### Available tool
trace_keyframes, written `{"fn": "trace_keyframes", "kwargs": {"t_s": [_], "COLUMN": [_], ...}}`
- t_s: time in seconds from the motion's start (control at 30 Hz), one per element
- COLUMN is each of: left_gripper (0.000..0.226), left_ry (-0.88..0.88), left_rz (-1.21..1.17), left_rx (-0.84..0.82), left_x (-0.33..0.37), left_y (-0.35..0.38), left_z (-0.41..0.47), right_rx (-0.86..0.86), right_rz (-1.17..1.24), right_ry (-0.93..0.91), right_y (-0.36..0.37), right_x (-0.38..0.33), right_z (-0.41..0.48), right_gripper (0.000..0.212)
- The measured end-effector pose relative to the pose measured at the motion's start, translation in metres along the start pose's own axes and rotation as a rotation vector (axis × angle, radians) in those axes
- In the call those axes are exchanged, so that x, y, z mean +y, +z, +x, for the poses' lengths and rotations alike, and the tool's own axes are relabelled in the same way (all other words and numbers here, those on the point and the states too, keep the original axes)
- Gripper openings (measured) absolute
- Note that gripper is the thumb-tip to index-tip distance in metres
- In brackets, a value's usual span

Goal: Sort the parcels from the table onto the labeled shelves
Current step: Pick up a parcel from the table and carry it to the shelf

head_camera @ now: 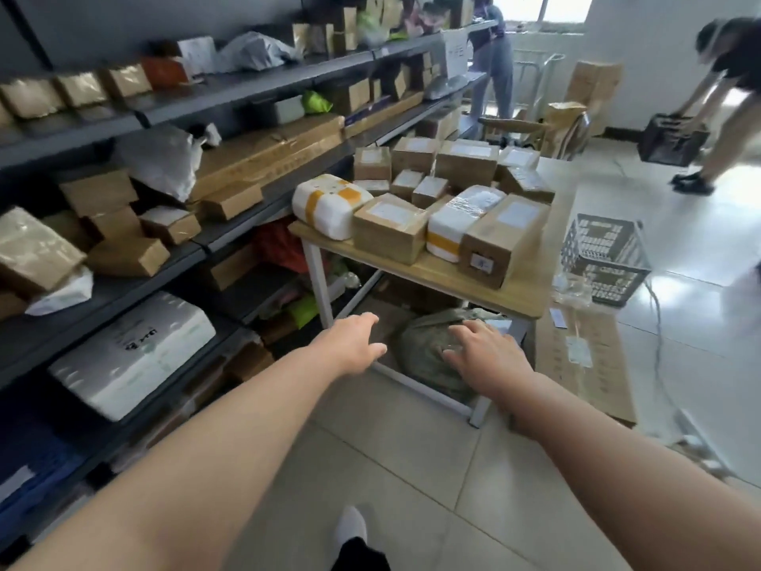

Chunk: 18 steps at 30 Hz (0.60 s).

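Both your arms reach forward, low, in front of the worktop (453, 278). Your left hand (356, 344) holds nothing, fingers loosely bent. Your right hand (486, 356) also holds nothing, its fingers spread, palm down. Neither hand touches a parcel.

The parcels (389, 226) lie crowded on the worktop beyond your hands: brown cardboard boxes with white labels, and among them a white padded parcel (329, 204) banded with orange tape at the near left corner. A greenish sack (428, 344) sits on the floor under the worktop, behind your right hand in this view.

The shelves (230, 92) run along your left, already carrying boxes and white bags on several levels; any labels on them are too blurred to read. A grey crate (605, 257) stands on the floor to the right of the worktop, and a flat carton (584, 356) lies near it.
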<state>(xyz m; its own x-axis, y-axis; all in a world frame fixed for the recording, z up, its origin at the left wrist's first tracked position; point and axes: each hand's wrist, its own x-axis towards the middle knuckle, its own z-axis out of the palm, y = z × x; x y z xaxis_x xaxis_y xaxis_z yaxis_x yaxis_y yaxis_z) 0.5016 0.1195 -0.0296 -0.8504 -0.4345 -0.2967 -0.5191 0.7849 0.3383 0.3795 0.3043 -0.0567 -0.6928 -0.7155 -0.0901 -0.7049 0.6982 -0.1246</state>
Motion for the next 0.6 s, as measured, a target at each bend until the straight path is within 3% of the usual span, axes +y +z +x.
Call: {"fn": "trace_keyframes", "kwargs": {"t_s": [0.27, 0.6], "left_gripper": [0.063, 0.065], "left_ry": [0.198, 0.341], "left_rz": [0.042, 0.074], "left_rx": [-0.083, -0.176], "left_x": [0.024, 0.066], "left_y": [-0.036, -0.049], "left_z": [0.142, 0.256], "right_rx": [0.01, 0.019], "right_rz": [0.055, 0.192], "right_ry": [0.207, 0.445], "right_y": [-0.008, -0.007], "right_x": [0.046, 0.101], "right_z": [0.093, 0.159], "right_gripper": [0.05, 0.052]}}
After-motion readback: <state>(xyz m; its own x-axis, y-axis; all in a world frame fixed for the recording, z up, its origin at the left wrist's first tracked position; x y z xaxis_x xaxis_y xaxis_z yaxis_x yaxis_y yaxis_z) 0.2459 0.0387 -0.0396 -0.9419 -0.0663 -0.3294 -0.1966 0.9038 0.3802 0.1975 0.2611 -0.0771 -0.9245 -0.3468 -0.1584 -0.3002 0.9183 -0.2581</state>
